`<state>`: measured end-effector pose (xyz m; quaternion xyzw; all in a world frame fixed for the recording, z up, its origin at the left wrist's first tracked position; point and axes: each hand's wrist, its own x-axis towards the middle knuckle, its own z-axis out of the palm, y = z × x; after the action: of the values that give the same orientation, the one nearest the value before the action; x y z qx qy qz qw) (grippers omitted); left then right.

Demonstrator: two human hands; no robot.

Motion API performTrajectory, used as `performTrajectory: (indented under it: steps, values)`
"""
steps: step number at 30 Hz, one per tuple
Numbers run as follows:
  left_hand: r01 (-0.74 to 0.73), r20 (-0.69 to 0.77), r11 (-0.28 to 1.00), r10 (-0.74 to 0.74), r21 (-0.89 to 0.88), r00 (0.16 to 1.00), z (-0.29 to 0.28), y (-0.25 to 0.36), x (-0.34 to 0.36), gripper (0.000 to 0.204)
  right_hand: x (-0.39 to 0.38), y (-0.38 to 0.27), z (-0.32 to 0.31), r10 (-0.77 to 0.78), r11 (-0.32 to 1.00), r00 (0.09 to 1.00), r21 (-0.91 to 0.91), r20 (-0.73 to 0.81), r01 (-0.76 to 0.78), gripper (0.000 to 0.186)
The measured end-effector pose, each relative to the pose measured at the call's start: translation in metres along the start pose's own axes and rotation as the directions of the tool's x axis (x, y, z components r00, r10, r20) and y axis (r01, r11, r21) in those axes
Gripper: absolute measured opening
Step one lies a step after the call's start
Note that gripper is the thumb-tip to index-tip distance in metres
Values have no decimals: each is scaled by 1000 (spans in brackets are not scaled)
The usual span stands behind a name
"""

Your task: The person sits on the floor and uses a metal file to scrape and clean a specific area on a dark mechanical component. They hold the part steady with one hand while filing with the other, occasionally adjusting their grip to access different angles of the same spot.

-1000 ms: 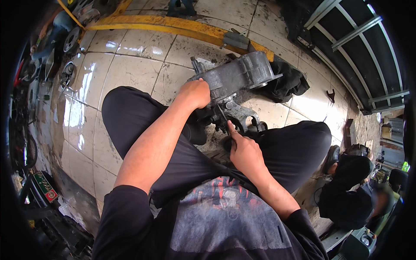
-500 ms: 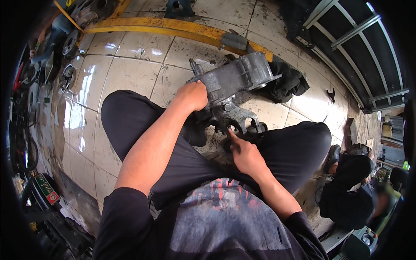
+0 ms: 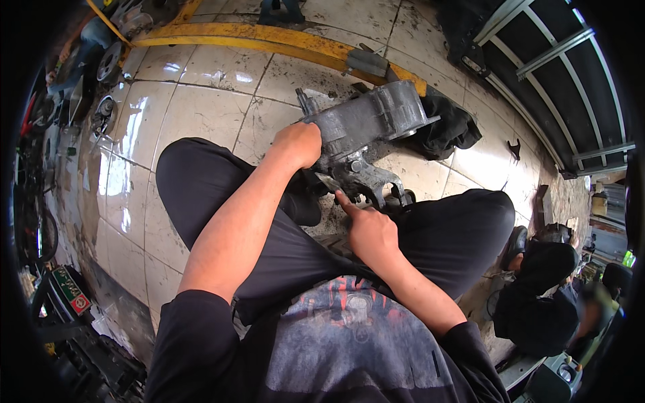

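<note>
Grey metal casting [image 3: 376, 117], bulky and smudged, is in front of the person, just beyond the gap between the knees, above the tiled floor [image 3: 215, 111]; what bears its weight is hidden. A short shaft [image 3: 304, 102] juts up at its left end, and a forked bracket [image 3: 377, 180] spreads from its near side.

The left hand [image 3: 297, 145] is clamped on the casting's left end, fingers curled in with their tips out of sight. The right hand [image 3: 371, 232] is at the near side with its index finger stretched toward the bracket and the other fingers bent under. A slim, pale sliver [image 3: 328, 181] shows just past that fingertip — whether the hand is closed on it, I cannot tell.

Behind the casting's right end lies a crumpled black cloth [image 3: 449, 127]. A yellow beam [image 3: 269, 39] crosses the floor farther off, a grey block [image 3: 367, 62] against it. To the right, a small dark forked piece [image 3: 514, 149] lies alone on the tiles, near a large black panel with silver bars [image 3: 561, 74]. Another person in dark clothes [image 3: 537, 299] is at the right edge — well apart from both hands.
</note>
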<state>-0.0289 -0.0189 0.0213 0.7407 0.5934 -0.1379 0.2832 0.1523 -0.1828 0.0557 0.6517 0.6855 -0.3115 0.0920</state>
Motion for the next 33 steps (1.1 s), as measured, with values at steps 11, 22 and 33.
performTrajectory:
  steps: [11,22,33]
  values:
    - [13,40,1000,-13,-5,999,-9,8,-2,26,29,17,-8,-106,954,994,-281,22,108,62]
    - [19,12,1000,-19,-11,1000,-7,6,-2,24,46,10,-8,-148,965,989,-219,10,146,45]
    - [18,-36,999,-19,-35,999,0,2,-1,25,69,3,-4,-216,952,969,-247,-121,181,31]
